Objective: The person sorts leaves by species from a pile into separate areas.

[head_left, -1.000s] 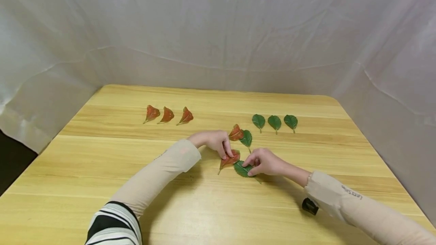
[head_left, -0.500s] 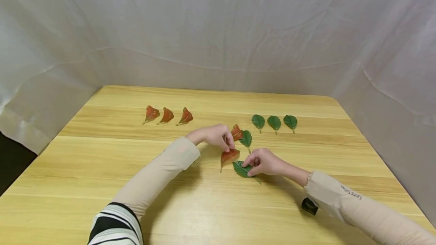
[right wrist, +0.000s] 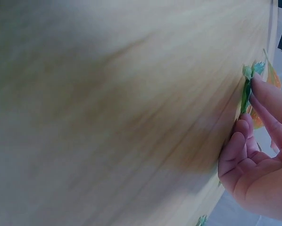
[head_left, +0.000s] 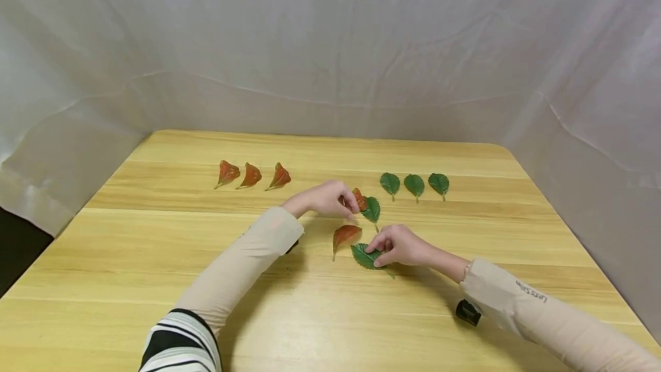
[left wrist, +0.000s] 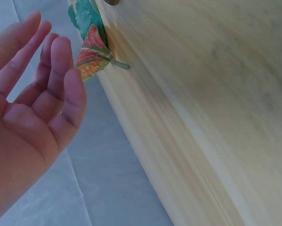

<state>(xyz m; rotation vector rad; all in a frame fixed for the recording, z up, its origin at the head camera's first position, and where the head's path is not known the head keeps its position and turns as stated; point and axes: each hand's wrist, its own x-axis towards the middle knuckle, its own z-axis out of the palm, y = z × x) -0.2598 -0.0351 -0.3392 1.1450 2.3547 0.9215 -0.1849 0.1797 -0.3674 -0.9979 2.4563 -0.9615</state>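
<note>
The right hand (head_left: 403, 245) pinches a green leaf (head_left: 363, 256) well in from the far edge of a worktop (head_left: 289, 326), nearer the right edge than the left — a red leaf (head_left: 345, 235) lies just beside it. The left hand (head_left: 327, 198), fingers loosely bent around nothing, hovers near a second red leaf (left wrist: 94, 49). Thin and probably light and pliant, the green leaf could crease under a hard squeeze — the stem (head_left: 391, 274) looks the safest hold

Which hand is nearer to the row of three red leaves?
Left. The left hand is right of the row; the right hand is farther right, pinching a green leaf.
</note>
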